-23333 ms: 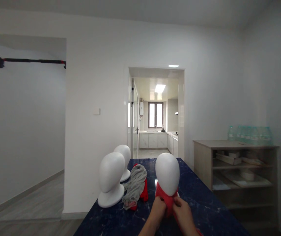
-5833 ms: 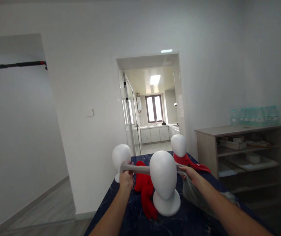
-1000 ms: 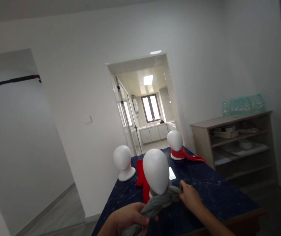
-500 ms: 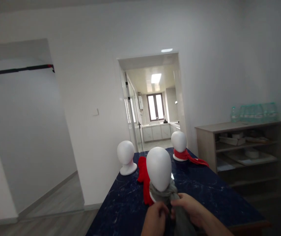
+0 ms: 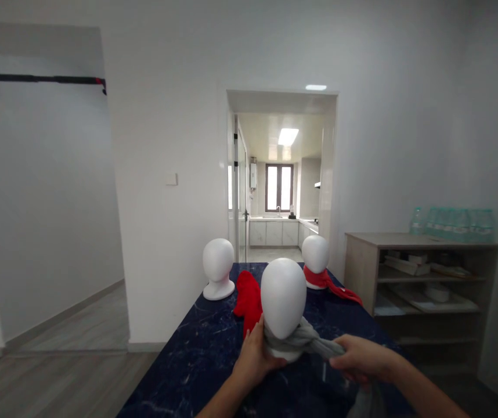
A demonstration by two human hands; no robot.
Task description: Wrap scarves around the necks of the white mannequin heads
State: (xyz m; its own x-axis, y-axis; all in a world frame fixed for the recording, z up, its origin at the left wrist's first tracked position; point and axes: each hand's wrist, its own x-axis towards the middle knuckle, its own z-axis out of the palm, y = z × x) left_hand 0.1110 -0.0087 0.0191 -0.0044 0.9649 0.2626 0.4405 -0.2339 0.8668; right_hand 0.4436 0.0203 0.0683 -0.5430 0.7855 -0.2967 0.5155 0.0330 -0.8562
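Observation:
A white mannequin head (image 5: 282,296) stands nearest me on the table, with a grey scarf (image 5: 312,339) wound about its neck. My left hand (image 5: 253,357) grips the left side of the neck, its thumb across the front of the base. To the right, my right hand (image 5: 360,359) is closed round the scarf and holds it stretched out from the neck. The scarf's loose end hangs blurred below that hand. Part of the mannequin's base is hidden behind my left hand.
A bare mannequin head (image 5: 218,267) is at the back left, beside a red cloth (image 5: 248,299). At the back right, another mannequin head (image 5: 316,253) wears a red scarf (image 5: 336,287). They share the dark blue marbled table (image 5: 174,366). Right of it stands a shelf unit (image 5: 423,238) bearing bottles (image 5: 460,223).
My left hand has moved from in front of the scarf to the left side of the neck. My right hand has drawn the scarf out to the right. The camera view has levelled.

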